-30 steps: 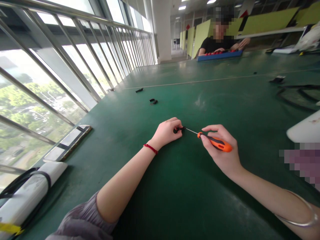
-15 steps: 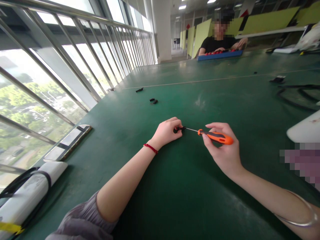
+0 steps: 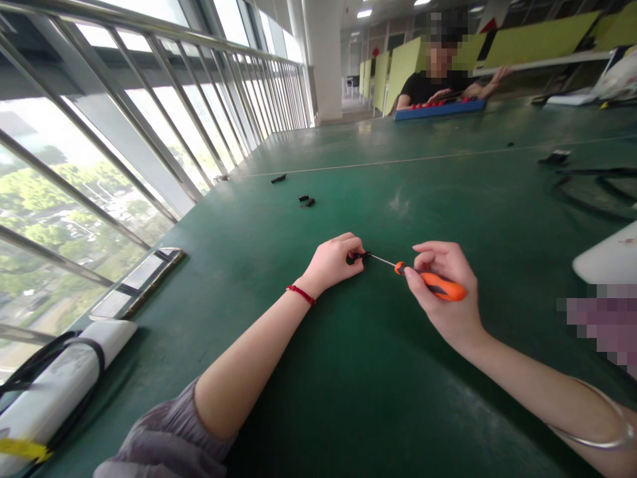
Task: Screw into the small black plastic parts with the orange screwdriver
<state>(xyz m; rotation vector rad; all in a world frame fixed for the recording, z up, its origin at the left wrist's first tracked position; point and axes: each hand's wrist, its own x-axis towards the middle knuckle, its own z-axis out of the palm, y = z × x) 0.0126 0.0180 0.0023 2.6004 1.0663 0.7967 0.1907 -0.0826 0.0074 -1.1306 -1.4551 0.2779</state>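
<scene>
Near the middle of the green table point(image 3: 348, 372), my left hand point(image 3: 334, 260) pinches a small black part point(image 3: 354, 257) between thumb and fingers. My right hand point(image 3: 450, 292), to the right of it, holds a screwdriver point(image 3: 440, 284) with an orange and dark handle. Its thin shaft points left, and the tip meets the right end of the black part. The part is too small to make out in detail, and my left fingers hide some of it.
Small black pieces point(image 3: 307, 200) and another black piece point(image 3: 279, 178) lie beyond my left hand. At left are a white bar with black cable point(image 3: 54, 378) and a flat framed object point(image 3: 137, 282). Black cables point(image 3: 602, 186) lie right. Across the table, a person sits behind a blue tray point(image 3: 440, 113).
The screwdriver's handle has turned and tilted slightly, its rear end lower, and my right fingers have shifted on it. The person opposite has raised a hand outward. My left hand stays put.
</scene>
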